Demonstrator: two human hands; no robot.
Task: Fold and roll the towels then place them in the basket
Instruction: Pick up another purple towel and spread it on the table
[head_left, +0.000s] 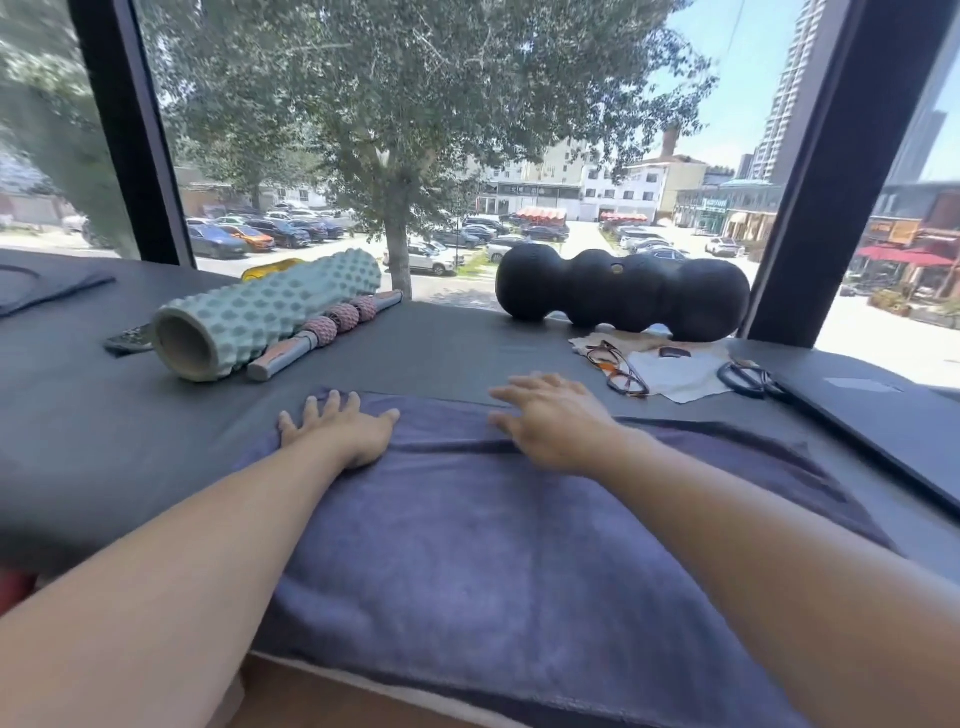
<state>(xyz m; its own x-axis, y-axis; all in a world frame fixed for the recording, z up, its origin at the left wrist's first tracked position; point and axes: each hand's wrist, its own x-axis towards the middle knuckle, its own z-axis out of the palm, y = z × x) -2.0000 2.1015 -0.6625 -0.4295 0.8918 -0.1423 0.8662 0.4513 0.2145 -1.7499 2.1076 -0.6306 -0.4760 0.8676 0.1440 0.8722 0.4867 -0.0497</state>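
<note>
A dark purple-blue towel (493, 545) lies spread flat on the grey padded surface (104, 441), reaching from the near edge towards the window. My left hand (340, 428) rests palm down on the towel's far left corner, fingers spread. My right hand (550, 421) lies flat on the far edge a little to the right, fingers apart and slightly blurred. Neither hand grips the cloth. A crease runs across the towel between the two hands. No basket is in view.
Beyond the towel lie a mint knobbly foam roller (260, 317), a pink-and-grey massage stick (327, 330) and a black peanut-shaped roller (623, 293). Two pairs of glasses (621, 369) (748, 379) rest on a white cloth (675, 374). A dark flat slab (883, 421) lies at right.
</note>
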